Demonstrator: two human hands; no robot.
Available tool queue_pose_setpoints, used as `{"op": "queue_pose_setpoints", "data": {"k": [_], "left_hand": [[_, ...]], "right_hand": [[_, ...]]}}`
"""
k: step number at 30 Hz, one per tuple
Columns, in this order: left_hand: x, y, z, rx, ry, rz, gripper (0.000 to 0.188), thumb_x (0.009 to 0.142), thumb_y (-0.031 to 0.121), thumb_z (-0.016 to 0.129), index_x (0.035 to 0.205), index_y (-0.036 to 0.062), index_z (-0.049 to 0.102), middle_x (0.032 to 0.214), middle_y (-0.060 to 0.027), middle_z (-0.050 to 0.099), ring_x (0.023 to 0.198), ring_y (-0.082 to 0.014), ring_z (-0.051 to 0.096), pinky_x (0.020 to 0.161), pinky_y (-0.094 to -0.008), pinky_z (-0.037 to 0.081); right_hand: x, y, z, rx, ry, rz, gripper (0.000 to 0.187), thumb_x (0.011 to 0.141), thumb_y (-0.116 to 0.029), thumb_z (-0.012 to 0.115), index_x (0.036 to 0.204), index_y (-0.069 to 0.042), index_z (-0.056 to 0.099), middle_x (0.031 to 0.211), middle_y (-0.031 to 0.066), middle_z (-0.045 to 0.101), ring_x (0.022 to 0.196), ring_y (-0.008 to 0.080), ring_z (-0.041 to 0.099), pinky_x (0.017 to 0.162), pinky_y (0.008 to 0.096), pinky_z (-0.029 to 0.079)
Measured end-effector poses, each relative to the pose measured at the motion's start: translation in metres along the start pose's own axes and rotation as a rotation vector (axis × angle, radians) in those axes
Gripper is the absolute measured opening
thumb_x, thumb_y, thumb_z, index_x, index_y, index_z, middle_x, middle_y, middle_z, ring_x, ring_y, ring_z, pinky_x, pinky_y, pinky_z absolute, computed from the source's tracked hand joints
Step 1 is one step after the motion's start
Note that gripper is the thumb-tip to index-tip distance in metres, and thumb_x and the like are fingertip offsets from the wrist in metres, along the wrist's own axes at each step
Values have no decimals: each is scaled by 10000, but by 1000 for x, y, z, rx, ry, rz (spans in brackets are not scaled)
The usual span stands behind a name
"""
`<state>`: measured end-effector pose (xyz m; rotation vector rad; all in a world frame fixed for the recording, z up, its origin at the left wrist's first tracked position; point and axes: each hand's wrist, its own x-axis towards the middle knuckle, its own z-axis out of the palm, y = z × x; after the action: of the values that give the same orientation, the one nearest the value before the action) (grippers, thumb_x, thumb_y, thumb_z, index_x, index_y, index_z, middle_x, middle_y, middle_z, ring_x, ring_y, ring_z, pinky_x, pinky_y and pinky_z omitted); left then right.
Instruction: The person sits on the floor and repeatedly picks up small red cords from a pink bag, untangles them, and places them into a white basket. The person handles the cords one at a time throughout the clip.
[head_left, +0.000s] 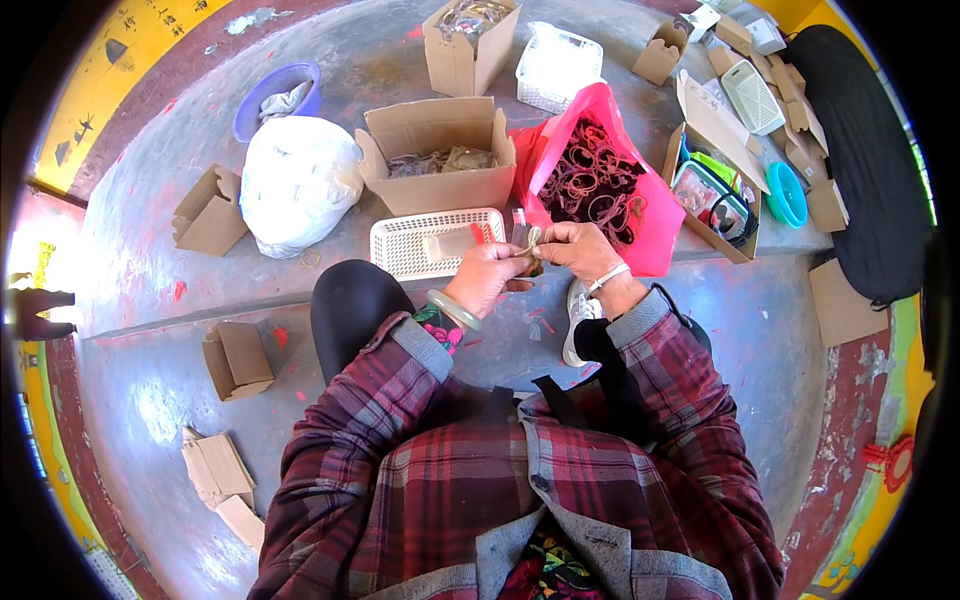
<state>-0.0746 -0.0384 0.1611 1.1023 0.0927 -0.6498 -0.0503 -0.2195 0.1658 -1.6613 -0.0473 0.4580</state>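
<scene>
With left hand and right hand together, fingertips nearly closed: working at the near left of a pink bag, nearer than an open cardboard box, beside the right end of a white basket; pinching a pale looped band between both, seemingly lengthwise near to far, closer to the right fingertips.

A cream rectangular plastic basket is lying before a brown rectangular cardboard box. A bulging white plastic bag is sitting left of the box; a wide-mouthed pink plastic sack is sitting right.
</scene>
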Motion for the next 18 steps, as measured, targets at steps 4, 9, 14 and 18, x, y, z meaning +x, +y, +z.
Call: {"op": "queue_pose_setpoints", "data": {"k": [4,9,14,18], "left_hand": [[-1,3,2,4,-23,-17,195,848,116,571,1001,-5,585,910,-85,636,841,-152,627,668,-220,499],[-1,2,-1,-13,-69,-55,192,843,114,576,1003,8,585,920,-79,640,843,-152,631,653,-212,495],[1,0,-3,19,-23,-49,184,827,119,592,977,12,601,886,-72,649,809,-138,629,618,-209,490],[2,-2,-6,45,17,-20,174,816,114,599,958,14,613,867,-75,652,785,-134,628,588,-210,487]], "right_hand": [[-2,-2,1,102,3,-1,133,731,-81,658,809,24,636,707,26,614,640,83,534,613,232,440],[-5,-13,2,133,-11,34,141,733,-80,669,809,30,625,719,31,609,659,87,539,622,232,440],[-6,-14,3,122,23,22,186,741,-116,691,854,22,640,729,25,612,661,87,542,623,231,437],[-4,-13,3,177,68,49,209,753,-153,693,881,8,657,725,15,614,646,81,532,608,224,427]]}}
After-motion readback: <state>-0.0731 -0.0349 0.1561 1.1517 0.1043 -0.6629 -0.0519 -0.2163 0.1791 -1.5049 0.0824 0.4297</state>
